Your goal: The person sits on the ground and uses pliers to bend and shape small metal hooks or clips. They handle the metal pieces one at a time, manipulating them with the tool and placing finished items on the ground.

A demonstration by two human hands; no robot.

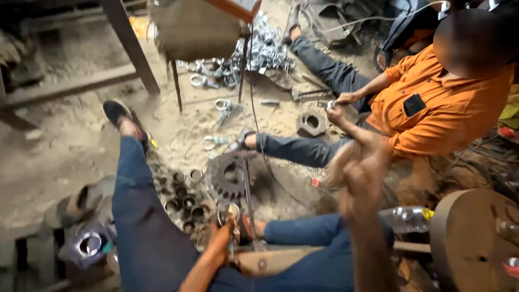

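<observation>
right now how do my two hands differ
The left hand is low between the knees, closed on a small metal ring part, and sharp. The right hand is raised, motion-blurred, and what it holds, if anything, cannot be told. Both are bare, over a sandy floor.

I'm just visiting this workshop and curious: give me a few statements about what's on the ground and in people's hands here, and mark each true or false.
1. The left hand holds a small metal ring piece low between the legs. True.
2. The right hand rests flat on the ground. False: it is raised in the air and blurred.
3. A large toothed gear lies on the sandy floor ahead of the left hand. True.
4. The co-worker opposite wears a green shirt. False: the shirt is orange.
5. A heap of shiny metal rings lies beyond the gear. True.
6. A plastic bottle stands upright on a bench. False: it lies on its side, low at the right.
</observation>
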